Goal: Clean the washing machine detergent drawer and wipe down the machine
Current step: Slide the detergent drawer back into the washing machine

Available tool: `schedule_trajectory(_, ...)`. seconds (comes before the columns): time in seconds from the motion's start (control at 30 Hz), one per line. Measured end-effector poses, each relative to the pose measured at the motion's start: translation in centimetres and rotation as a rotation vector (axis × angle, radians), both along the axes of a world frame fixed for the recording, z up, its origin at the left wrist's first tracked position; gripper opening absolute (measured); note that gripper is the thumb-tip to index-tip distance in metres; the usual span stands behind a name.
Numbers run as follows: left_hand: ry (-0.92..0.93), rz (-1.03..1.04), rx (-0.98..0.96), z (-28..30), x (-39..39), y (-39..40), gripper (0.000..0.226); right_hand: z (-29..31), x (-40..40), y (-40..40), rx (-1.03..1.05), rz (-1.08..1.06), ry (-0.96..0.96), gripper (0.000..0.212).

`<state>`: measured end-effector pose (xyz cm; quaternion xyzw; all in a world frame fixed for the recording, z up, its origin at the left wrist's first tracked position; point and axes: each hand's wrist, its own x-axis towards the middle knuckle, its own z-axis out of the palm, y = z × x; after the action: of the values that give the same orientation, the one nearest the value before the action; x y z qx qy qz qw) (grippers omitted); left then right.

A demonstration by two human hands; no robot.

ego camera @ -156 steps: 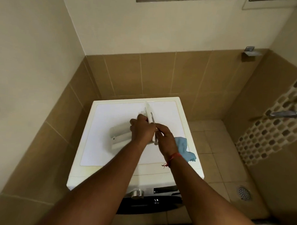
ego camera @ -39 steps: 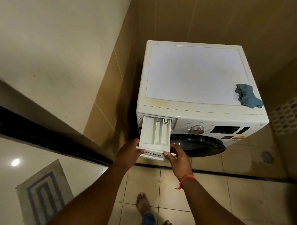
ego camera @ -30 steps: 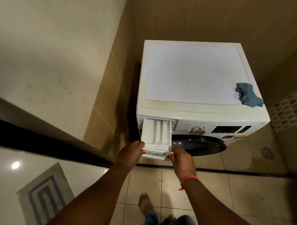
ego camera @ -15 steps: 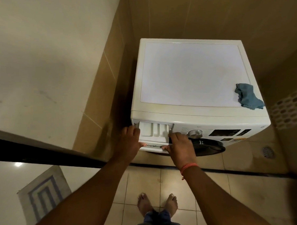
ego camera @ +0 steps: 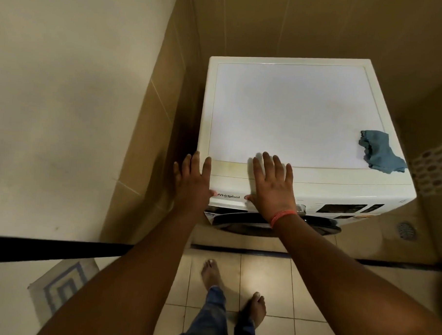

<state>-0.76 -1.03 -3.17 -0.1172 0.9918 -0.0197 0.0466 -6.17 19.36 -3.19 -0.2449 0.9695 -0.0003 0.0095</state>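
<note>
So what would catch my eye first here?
Two flat hands: the left hand and right hand press on the front edge of a white Whirlpool washing machine, its detergent drawer shut. A crumpled blue cloth lies at the top's right edge.

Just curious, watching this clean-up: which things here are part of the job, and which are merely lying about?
Job: washing machine; detergent drawer, pushed in; blue cloth on the lid; left hand and right hand.
Lying about: floor mat; floor drain.
</note>
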Motion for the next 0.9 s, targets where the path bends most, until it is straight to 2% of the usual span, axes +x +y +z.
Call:
schedule_trajectory(0.13,-0.032,-0.076,0.020,-0.2,-1.2,-1.7,0.108,-0.1,-0.8,-0.5,0.036,-0.011,-0.026,0.115)
schedule_trajectory(0.23,0.096,-0.058,0.167,-0.7,0.0,-1.6,0.100,0.1,0.6,-1.0,-0.065,-0.064,-0.007,0.103)
schedule_trajectory(0.3,0.227,0.009,0.331,-1.5,1.6,-0.6,0.084,0.3,2.8,-1.5,-0.197,-0.111,0.027,0.084)
schedule_trajectory(0.37,0.369,0.282,0.642,-2.4,2.9,0.8,0.061,0.0,5.6,-2.4,-0.364,-0.213,0.011,0.054)
schedule_trajectory(0.43,0.449,0.789,1.133,-2.4,3.4,2.1,0.040,0.0,8.0,-3.6,-0.639,-0.441,-0.165,0.029)
schedule_trajectory(0.47,0.419,1.052,1.396,-2.4,3.4,2.6,0.034,-0.3,8.6,-4.3,-0.836,-0.617,-0.323,0.026)
schedule_trajectory(0.5,0.356,1.251,1.606,-2.6,3.3,2.9,0.037,-0.5,8.7,-5.0,-1.049,-0.825,-0.508,0.029)
schedule_trajectory(0.53,0.282,1.361,1.758,-2.7,3.2,3.0,0.048,-0.9,8.4,-5.7,-1.248,-1.037,-0.692,0.039)
schedule_trajectory(0.57,0.241,1.415,1.882,-2.9,3.0,3.1,0.062,-1.4,8.0,-6.1,-1.428,-1.208,-0.849,0.051)
schedule_trajectory(0.63,0.243,1.440,2.068,-3.1,2.4,3.0,0.081,-2.4,6.8,-6.9,-1.726,-1.353,-1.031,0.071)
schedule_trajectory(0.77,0.273,1.468,2.206,-2.3,0.7,2.9,0.089,-3.1,5.2,-7.9,-2.002,-1.449,-1.033,0.077)
schedule_trajectory(0.9,0.236,1.457,2.176,-2.4,1.0,3.2,0.093,-3.0,5.6,-8.0,-2.035,-1.415,-1.047,0.082)
